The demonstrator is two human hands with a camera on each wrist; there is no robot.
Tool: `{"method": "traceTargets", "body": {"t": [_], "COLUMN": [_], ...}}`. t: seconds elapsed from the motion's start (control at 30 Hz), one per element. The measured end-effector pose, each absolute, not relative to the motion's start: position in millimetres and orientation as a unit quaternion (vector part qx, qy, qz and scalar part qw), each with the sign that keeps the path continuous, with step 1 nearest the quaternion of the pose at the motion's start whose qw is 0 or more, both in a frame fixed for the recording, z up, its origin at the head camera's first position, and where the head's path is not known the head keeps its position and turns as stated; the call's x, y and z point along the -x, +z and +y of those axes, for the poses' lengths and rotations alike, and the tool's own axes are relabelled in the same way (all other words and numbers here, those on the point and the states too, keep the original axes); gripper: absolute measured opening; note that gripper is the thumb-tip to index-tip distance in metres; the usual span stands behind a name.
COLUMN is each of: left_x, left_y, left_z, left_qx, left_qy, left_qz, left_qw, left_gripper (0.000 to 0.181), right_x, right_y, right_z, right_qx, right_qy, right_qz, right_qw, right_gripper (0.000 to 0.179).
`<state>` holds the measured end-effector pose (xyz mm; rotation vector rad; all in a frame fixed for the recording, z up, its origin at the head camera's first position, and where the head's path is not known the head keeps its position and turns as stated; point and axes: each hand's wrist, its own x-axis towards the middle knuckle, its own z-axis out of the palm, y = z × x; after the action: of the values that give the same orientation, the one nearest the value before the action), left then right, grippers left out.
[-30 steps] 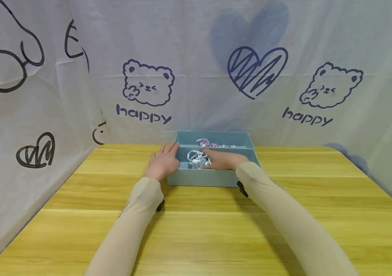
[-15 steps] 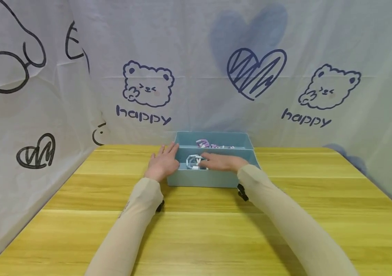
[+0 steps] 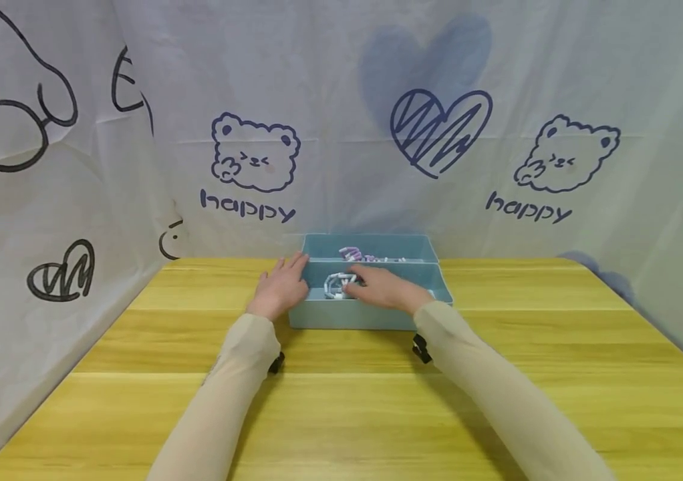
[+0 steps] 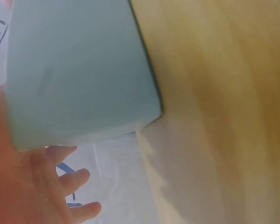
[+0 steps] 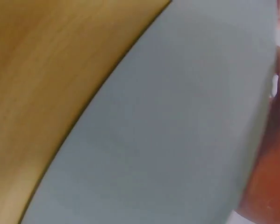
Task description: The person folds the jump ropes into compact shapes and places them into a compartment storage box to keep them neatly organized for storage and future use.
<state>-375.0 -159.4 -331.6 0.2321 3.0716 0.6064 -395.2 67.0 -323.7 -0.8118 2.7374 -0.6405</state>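
Note:
A pale blue box (image 3: 353, 315) stands at the back of the table, with a front and a rear section. In the front section lies a loop of white and grey-blue beads (image 3: 335, 286). My right hand (image 3: 386, 288) reaches over the front wall, thumb and forefinger at this loop; its other fingertips are hidden, so a grip on the beads cannot be made out. My left hand (image 3: 278, 287) rests against the box's left end, fingers extended. In the left wrist view its fingers (image 4: 74, 182) show straight and spread beyond the box wall.
Purple and white beads (image 3: 353, 254) lie in the rear section. The wooden table (image 3: 341, 407) stretches towards me, and a white curtain (image 3: 341, 100) with drawings hangs right behind the box. Black wrist straps (image 3: 421, 349) show under the sleeves.
My right hand has shifted slightly within the front section, first flattening over the beads, then tilting with the wrist lower. The left hand stays at the box's end. The view has tilted up slightly.

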Motion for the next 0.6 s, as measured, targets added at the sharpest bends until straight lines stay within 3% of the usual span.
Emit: {"method": "traceTargets", "body": {"t": [0.3, 0.43, 0.6], "left_x": [364, 358, 344], "left_y": [-320, -316, -313], "left_z": [-158, -160, -165], "left_qx": [-0.077, -0.067, -0.067], "left_qy": [0.161, 0.138, 0.137], "left_qz": [0.983, 0.985, 0.986], "left_qw": [-0.052, -0.074, -0.063], "left_gripper": [0.055, 0.054, 0.056], "right_x": [356, 336, 313], "right_y": [-297, -287, -275], "right_z": [111, 132, 152], "right_qx": [0.235, 0.221, 0.217], "right_qy": [-0.251, -0.255, -0.238], "right_qz": [0.939, 0.941, 0.946], "right_qw": [-0.019, -0.035, -0.028], "right_gripper": [0.060, 0.062, 0.068]}}
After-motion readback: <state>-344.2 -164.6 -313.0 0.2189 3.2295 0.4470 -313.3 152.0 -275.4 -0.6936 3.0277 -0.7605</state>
